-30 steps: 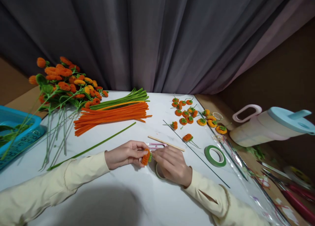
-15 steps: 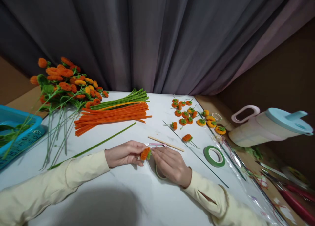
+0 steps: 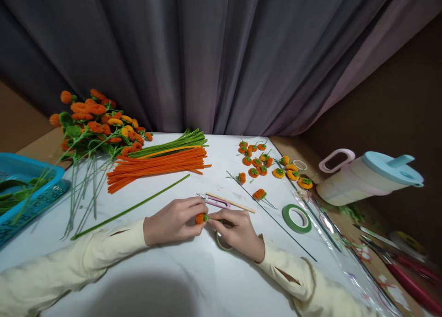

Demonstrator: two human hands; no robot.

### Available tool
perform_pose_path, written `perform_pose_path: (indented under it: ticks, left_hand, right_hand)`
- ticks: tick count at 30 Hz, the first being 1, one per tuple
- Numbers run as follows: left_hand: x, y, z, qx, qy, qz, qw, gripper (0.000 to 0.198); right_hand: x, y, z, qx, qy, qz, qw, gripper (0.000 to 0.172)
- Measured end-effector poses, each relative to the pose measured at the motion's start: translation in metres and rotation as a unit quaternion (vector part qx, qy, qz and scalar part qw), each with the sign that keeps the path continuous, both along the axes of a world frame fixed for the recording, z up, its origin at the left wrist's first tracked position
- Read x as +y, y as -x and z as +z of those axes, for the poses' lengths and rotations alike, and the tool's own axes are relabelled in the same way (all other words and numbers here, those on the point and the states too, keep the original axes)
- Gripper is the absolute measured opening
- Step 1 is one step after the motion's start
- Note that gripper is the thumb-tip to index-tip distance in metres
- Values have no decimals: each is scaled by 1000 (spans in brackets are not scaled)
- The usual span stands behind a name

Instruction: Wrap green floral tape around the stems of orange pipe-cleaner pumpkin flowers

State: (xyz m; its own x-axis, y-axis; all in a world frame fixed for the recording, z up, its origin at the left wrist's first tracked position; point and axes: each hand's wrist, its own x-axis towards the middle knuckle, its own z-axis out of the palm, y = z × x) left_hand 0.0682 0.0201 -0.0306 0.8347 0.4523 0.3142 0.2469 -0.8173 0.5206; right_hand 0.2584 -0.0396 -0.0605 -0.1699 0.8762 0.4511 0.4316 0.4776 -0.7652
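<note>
Between my two hands is a small orange pipe-cleaner flower (image 3: pixel 199 219) with a green base. My left hand (image 3: pixel 172 221) grips its orange head. The fingertips of my right hand (image 3: pixel 240 231) pinch at the green end; whether a thin stem lies between them is too small to tell. Partly under my right hand lies a roll of tape (image 3: pixel 223 243). Just beyond the hands are a pink thread snipper (image 3: pixel 218 202) and a thin wooden stick (image 3: pixel 238 204). Another orange flower (image 3: pixel 259 195) with a wire stem rests to the right.
Orange pipe cleaners (image 3: pixel 159 166) and green ones (image 3: pixel 183 141) lie behind my left hand. Finished flowers (image 3: pixel 93 114) and a blue basket (image 3: pixel 51 185) stand left. Several flower heads (image 3: pixel 253 171), green tape (image 3: pixel 286 215), a tumbler (image 3: pixel 340 185) and red-handled pliers (image 3: pixel 407 280) are right.
My left hand has turned and closed more around the flower head. My right fingers have gone from lying extended to pinching at its green end, and the snipper shows more fully.
</note>
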Motion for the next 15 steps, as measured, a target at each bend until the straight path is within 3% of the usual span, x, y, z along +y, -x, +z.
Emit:
perform_pose_path:
  ticks: [5,8,10,12,15]
  left_hand:
    - [-3,0,-1,9,-9,-3,1000,20]
    - [-5,-2,2,-4,59,23,998,19]
    - [-6,-4,3,0,144,57,988,16]
    - [-7,-6,4,17,276,94,956,14]
    - [-6,-9,6,35,475,130,869,16]
  right_hand:
    - [0,0,0,-14,-40,30,999,15]
    - [1,0,-3,-35,-99,44,994,14]
    - [2,-1,-4,-63,-152,64,984,16]
    - [3,-2,-4,-98,-204,84,970,19]
    - [4,-3,-1,-155,-275,88,945,21]
